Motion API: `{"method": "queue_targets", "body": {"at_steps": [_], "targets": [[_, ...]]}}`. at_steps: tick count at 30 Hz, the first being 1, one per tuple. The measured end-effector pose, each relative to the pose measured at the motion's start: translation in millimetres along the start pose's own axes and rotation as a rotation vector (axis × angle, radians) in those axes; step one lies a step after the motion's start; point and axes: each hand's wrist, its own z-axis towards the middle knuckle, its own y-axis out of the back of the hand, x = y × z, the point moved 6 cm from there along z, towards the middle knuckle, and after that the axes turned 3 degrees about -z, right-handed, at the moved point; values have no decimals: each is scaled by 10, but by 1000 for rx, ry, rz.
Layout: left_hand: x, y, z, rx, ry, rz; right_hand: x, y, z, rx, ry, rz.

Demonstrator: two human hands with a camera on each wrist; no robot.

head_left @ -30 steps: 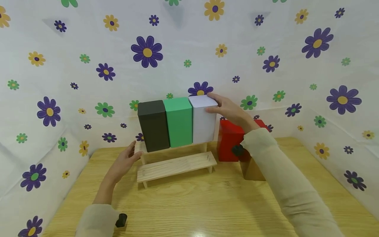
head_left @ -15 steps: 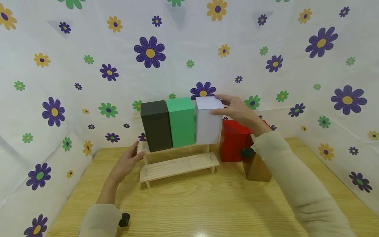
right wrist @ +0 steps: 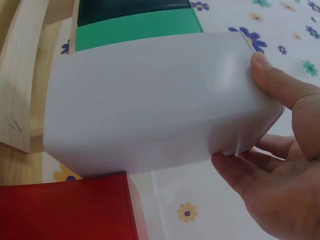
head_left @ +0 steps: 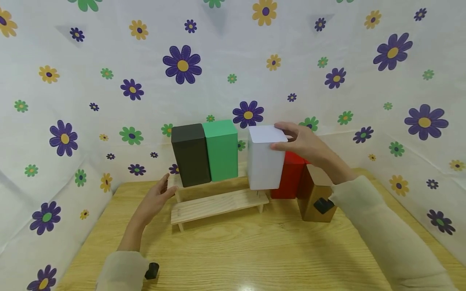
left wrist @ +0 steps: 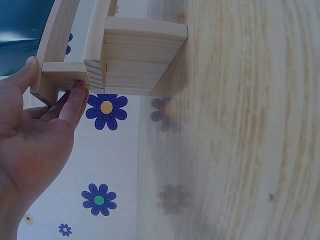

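Observation:
My right hand [head_left: 303, 143] holds a white box [head_left: 267, 161] near its top, thumb on one side and fingers on another. The white box is off the shelf's upper board, in front of its right end, with a gap between it and the green box [head_left: 221, 151]. The green box and a black box [head_left: 191, 155] stand side by side on the upper step of a wooden two-step shelf [head_left: 218, 204]. At the shelf's upper left end, my left hand [left wrist: 42, 130] grips the wood, thumb against the upper board and fingertips by the support under it.
Right of the shelf, a red box [head_left: 289, 178] stands on the wooden table [head_left: 233, 250], partly behind the white box. A gold-brown box [head_left: 316, 198] stands beside it. Flower-patterned white cloth [head_left: 218, 52] walls the back and sides.
My right hand has moved the white box rightward and forward, away from the green box and off the upper step. The left hand stays at the shelf's end.

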Motion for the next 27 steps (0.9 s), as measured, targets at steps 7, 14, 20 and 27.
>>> {"method": "queue_targets", "body": {"at_steps": [7, 14, 20, 27], "targets": [[147, 26, 55, -16, -8, 26, 50, 49, -176, -10, 12, 38], [147, 23, 49, -14, -13, 27, 102, 83, -341, -20, 39, 38], [149, 21, 63, -17, -12, 25, 72, 133, -488, -34, 19, 22], [134, 23, 60, -19, -15, 27, -44, 200, -606, -66, 8, -13]]}}
